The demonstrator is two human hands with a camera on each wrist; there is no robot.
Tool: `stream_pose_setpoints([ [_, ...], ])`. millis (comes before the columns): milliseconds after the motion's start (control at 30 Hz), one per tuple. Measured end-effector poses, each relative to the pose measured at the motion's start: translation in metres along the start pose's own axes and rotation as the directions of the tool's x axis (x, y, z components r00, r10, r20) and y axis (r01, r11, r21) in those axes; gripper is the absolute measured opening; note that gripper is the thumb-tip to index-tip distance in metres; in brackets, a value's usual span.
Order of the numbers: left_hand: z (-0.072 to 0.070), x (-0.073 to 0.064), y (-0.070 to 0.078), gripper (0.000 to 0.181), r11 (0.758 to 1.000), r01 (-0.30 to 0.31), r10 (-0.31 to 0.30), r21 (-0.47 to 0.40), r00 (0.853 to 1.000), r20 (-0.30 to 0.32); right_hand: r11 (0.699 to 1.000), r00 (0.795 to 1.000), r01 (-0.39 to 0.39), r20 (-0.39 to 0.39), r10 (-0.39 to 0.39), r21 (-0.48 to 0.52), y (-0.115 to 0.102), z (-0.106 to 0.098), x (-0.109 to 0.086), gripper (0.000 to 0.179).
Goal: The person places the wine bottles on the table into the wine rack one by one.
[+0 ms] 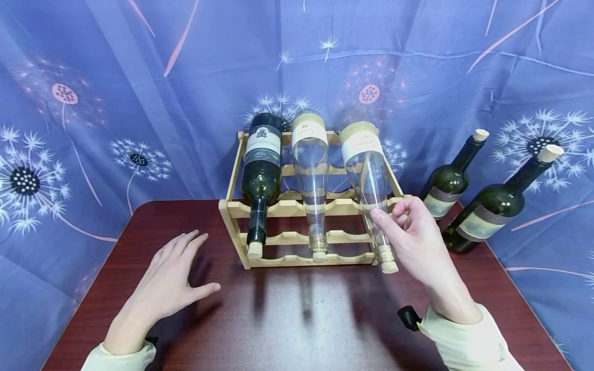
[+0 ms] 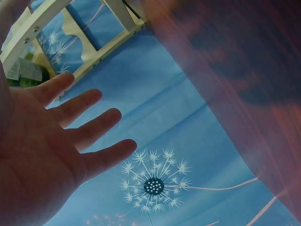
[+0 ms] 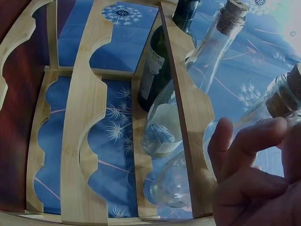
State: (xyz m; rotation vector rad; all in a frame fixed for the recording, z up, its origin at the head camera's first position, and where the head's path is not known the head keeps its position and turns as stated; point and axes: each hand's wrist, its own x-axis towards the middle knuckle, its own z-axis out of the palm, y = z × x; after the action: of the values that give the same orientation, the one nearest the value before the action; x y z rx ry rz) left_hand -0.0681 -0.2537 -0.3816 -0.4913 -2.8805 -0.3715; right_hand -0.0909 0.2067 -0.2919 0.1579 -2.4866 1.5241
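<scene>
Clear bottle (image 1: 364,148), rightmost: top tier of rack (image 1: 342,207), corked end forward. Right hand (image 1: 419,239): fingers curled at its side, pinch or not cannot be told; light, level guidance advisable. Left hand (image 1: 168,278): fingers spread, over bench (image 1: 209,337).

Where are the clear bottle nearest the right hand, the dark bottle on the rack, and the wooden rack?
Clear bottle (image 1: 369,183): head view, on its glass body.
Dark bottle (image 1: 261,178): head view, on its glass body.
Wooden rack (image 1: 342,207): head view, on its upper front rail.
</scene>
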Motion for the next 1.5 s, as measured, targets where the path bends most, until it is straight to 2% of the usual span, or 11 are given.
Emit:
stream_pose_setpoints([
  [233, -0.001, 0.000, 0.001, 0.109, 1.000, 0.001, -0.001, -0.007, 1.000, 0.000, 0.999, 1.000, 0.006, -0.006, -0.006, -0.049, -0.003, -0.004, 0.006, 0.039],
  [500, -0.001, 0.000, 0.000, 0.108, 1.000, -0.004, 0.004, -0.005, 1.000, -0.007, 0.981, 0.996, 0.066, -0.052, -0.077, -0.180, -0.003, -0.005, 0.010, 0.043],
  [1200, -0.001, 0.000, 0.000, 0.109, 1.000, -0.004, 0.004, -0.007, 1.000, -0.004, 0.939, 0.976, 0.131, -0.126, -0.179, -0.316, -0.005, 0.002, 0.023, 0.050],
  [1500, 0.001, 0.000, 0.000, 0.108, 1.000, -0.012, 0.012, -0.002, 1.000, -0.019, 0.932, 0.971, 0.119, -0.154, -0.180, -0.341, -0.005, 0.005, 0.024, 0.053],
])
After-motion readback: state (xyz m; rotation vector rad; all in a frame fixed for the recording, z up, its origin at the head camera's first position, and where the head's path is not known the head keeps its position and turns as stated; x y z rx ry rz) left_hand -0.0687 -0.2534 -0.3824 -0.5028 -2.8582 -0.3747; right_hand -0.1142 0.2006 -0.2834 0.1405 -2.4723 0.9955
